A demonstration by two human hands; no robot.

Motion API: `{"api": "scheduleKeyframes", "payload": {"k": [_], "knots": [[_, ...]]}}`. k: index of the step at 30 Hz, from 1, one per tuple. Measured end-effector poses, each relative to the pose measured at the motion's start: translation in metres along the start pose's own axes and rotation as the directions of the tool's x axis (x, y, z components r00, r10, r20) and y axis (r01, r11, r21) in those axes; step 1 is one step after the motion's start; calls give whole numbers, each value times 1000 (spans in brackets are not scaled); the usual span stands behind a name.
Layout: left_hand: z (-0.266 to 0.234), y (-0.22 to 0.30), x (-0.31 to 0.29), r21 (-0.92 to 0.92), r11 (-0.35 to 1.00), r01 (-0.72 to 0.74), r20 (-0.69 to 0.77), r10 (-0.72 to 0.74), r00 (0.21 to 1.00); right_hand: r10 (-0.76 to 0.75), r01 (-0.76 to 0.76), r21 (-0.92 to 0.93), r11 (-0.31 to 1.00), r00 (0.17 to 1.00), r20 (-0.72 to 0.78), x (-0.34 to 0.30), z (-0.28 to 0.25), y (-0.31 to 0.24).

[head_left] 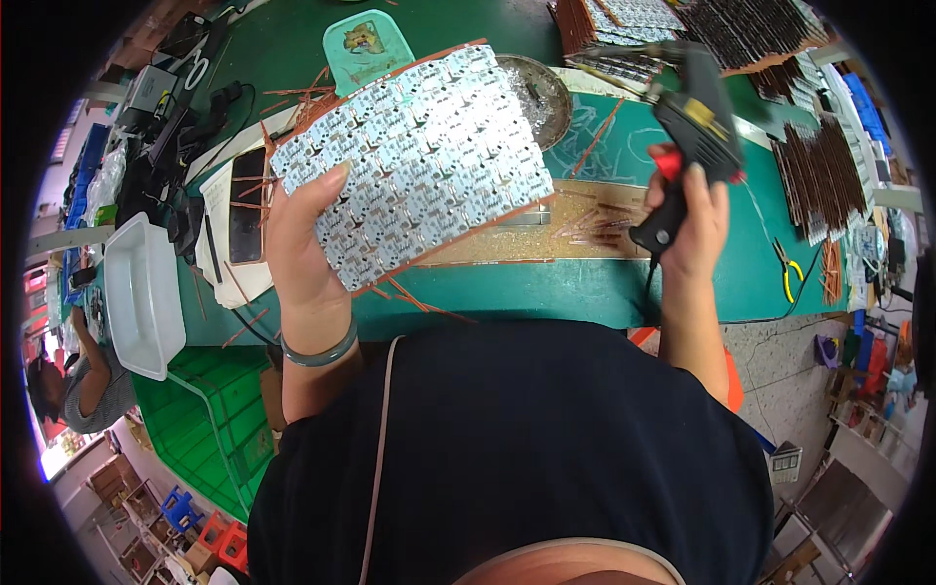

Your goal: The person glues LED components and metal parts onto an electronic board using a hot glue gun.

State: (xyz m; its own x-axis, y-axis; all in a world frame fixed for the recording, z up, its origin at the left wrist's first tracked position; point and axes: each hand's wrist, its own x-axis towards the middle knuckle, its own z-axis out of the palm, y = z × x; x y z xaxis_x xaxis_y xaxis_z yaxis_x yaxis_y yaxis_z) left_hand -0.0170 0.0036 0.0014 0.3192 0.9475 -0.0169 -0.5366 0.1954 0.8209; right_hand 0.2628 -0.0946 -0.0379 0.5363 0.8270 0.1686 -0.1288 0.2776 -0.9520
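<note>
My left hand [304, 244] grips a large printed circuit board panel [434, 161] by its left edge, thumb on top. The panel is pale, covered in a repeating pattern of small dark parts, and tilts up above the bench. On the right, my right hand [694, 234] is wrapped round the handle of a black soldering gun [700, 122], fingers at its red trigger. The gun's thin metal tip points left, beyond and to the right of the panel, and does not touch it. Beneath lies a brown work board [487, 242], partly hidden by the panel.
A round metal dish [546, 97] and a pale green tray [366, 49] stand behind the panel. Stacked board panels [819, 180] fill the far right, near yellow-handled pliers [788, 273]. A phone [248, 210] and a white bin [144, 297] are at left. Brown strips litter the green bench.
</note>
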Motion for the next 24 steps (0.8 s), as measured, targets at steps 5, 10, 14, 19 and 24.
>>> {"api": "scheduleKeyframes", "payload": {"k": [5,10,14,19,24], "knots": [[6,1,0,-107,990,91,3,-91,996,-165,201,-131,971,957,240,-26,-3,-21],[10,3,-1,-87,994,62,53,-58,997,-87,137,-194,971,965,246,-34,-3,-17],[8,3,-2,-70,996,55,15,-54,998,-84,127,-179,976,970,229,-34,0,-14],[8,3,-4,-87,994,61,-11,-62,998,-151,204,-191,960,954,260,-33,0,-15],[13,3,-5,-88,995,45,24,-43,999,-141,195,-197,961,955,259,-34,-1,-16]]}}
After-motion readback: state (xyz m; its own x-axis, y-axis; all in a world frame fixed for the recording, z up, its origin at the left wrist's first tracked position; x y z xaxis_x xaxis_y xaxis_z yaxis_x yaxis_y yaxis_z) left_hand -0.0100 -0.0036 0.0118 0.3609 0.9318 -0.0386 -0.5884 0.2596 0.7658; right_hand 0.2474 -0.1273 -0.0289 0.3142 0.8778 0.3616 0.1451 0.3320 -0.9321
